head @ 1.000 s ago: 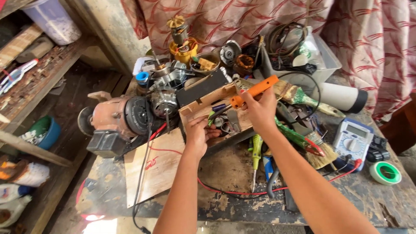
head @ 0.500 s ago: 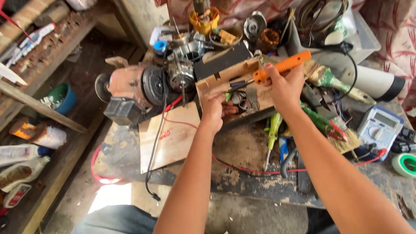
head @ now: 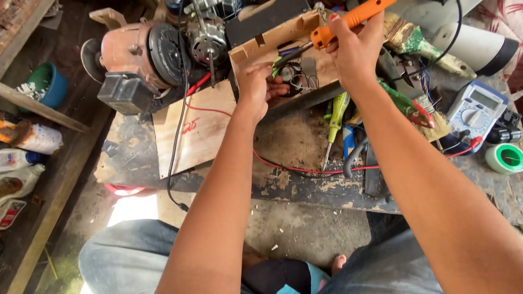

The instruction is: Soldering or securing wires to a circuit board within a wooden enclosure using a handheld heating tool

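Two hands work at one open wooden box (head: 275,46) lying at 12 o'clock on the workbench (head: 131,158). The right hand (head: 357,49) is clenched around one orange-handled soldering iron (head: 348,19); its tip angles down toward 8 o'clock into the box. The left hand (head: 259,87) rests at the box's lower edge, fingers curled over small parts; whether it grasps anything cannot be told. One electric motor (head: 144,60) sits at 10 o'clock. One multimeter (head: 476,109) and one roll of green tape (head: 504,158) lie at 3 o'clock. One green screwdriver (head: 335,117) lies below the box. One red wire (head: 305,169) crosses the bench. The box contents are partly hidden and indistinct; the iron's handle is cut off at the top edge.
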